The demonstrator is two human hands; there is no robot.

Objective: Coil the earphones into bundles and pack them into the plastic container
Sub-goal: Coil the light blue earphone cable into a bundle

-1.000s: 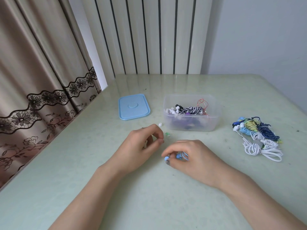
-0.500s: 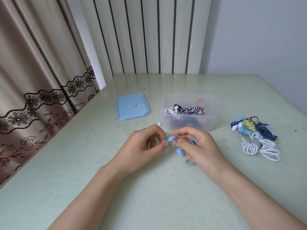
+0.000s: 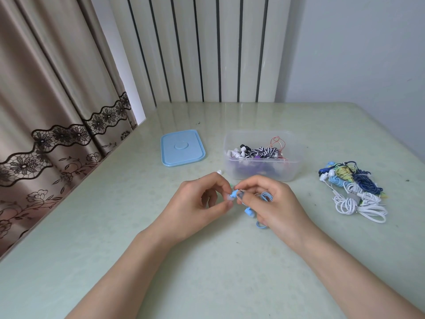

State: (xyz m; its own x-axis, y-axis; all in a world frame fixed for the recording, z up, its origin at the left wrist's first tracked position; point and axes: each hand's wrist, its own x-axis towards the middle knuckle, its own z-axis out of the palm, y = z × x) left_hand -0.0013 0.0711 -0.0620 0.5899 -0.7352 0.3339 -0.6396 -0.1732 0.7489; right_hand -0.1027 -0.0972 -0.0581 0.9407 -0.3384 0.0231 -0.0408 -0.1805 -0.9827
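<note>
Broadly, a pale green surface (image 3: 115, 226) carries everything. At twelve o'clock from the hands sits the clear plastic container (image 3: 262, 168), bundles inside; its blue lid (image 3: 182, 147) lies at eleven. Loose earphones (image 3: 354, 192) pile at three o'clock. The right hand (image 3: 273, 203) clamps its grip on a light-blue earphone (image 3: 264, 196); the left hand (image 3: 197, 203) pinches its earbud tip.

Left hand (image 3: 202, 203) and right hand (image 3: 273, 203) fingertip to fingertip, fingers curled.
</note>
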